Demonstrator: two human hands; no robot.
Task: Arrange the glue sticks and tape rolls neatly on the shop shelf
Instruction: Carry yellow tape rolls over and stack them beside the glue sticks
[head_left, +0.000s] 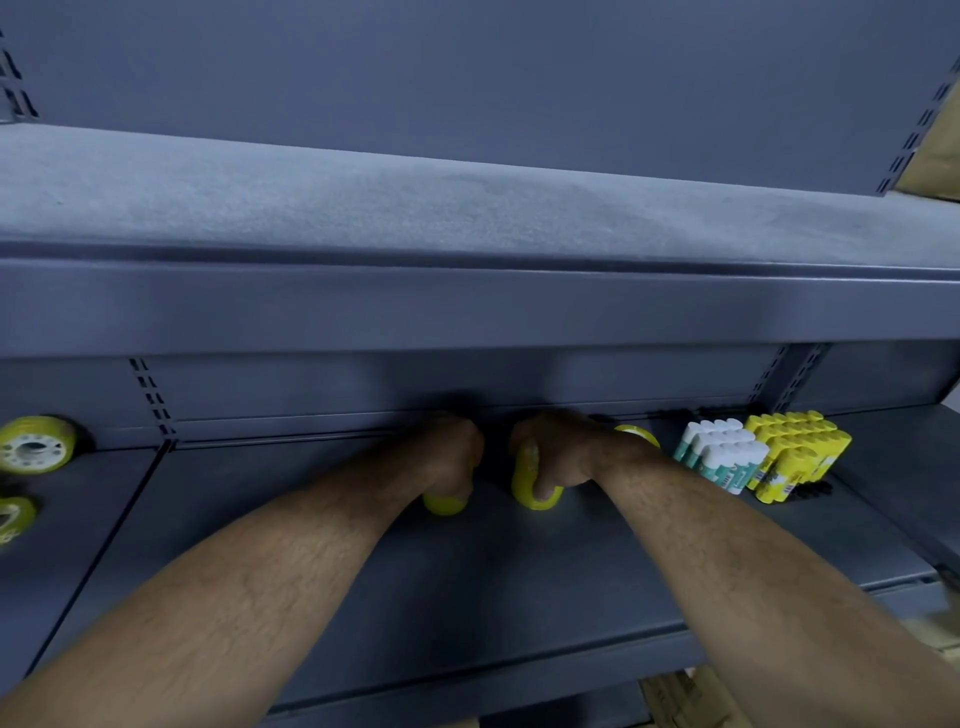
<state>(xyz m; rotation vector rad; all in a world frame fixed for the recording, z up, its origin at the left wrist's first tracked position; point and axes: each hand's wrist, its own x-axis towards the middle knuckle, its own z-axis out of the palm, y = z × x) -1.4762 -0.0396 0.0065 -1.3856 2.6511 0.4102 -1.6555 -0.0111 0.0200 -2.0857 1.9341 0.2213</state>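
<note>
Left hand: The left hand (448, 457) is far back on the shelf (483, 597). Its fingers are curled round the first tape roll (444, 505). Only the yellow bottom of that roll peeks out under the hand.

Right hand: The right hand (563, 453) is just beside the left one. It grips the second tape roll (529, 480), which is yellow and stands on its edge on the shelf.

Third tape roll: The third tape roll (638, 434) sits at the back, just behind the right wrist. Most of it is hidden.

Glue sticks: The white glue sticks (723, 454) and the yellow glue sticks (796, 451) are on the right side of the shelf. They lie in two tidy bunches that touch each other.

Loose rolls: The big loose roll (35, 445) and the small loose roll (14, 519) are far off on the left, well apart from the hands.

Top shelf: The top shelf (467, 208) is gray and looks dusty.

Done so far: The glue sticks look put away. One roll seems to be in its spot next to them.

In hand now: Two rolls are being set down near the back wall, close to the third one. They are not let go yet.

Left to do: It looks like the two held rolls must be lined up in a row. Then the two rolls on the left need to come over and join them. So the job seems about half done.
</note>
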